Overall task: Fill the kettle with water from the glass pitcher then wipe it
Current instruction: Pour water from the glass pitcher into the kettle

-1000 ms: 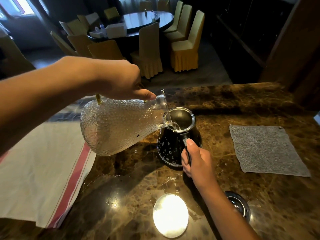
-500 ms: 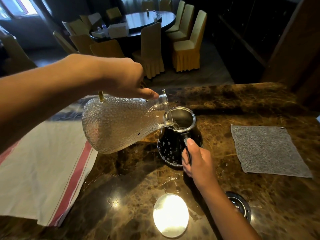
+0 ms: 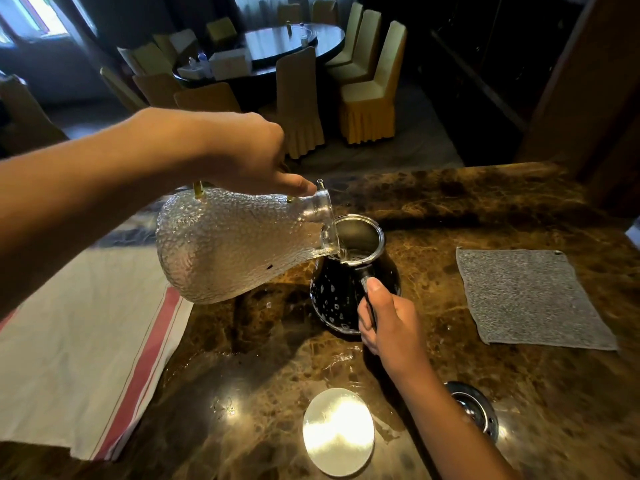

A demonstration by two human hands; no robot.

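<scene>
A textured glass pitcher (image 3: 228,244) is tipped nearly sideways, its mouth over the open top of a dark speckled kettle (image 3: 341,296) that stands on the brown marble counter (image 3: 485,209). A thin stream of water runs from the pitcher's lip into the kettle. My left hand (image 3: 242,157) grips the pitcher's handle from above. My right hand (image 3: 391,323) is wrapped around the kettle's black handle, thumb on top. A grey wiping cloth (image 3: 530,299) lies flat to the right of the kettle.
A white towel with red stripes (image 3: 86,341) covers the counter's left side. A round white coaster-like disc (image 3: 338,432) lies near the front edge, and a round metal lid (image 3: 476,408) sits at the right front. Beyond the counter are a dining table and yellow chairs.
The pitcher has tipped a little further, its base rising, while the pour continues. The kettle and my right hand have stayed put.
</scene>
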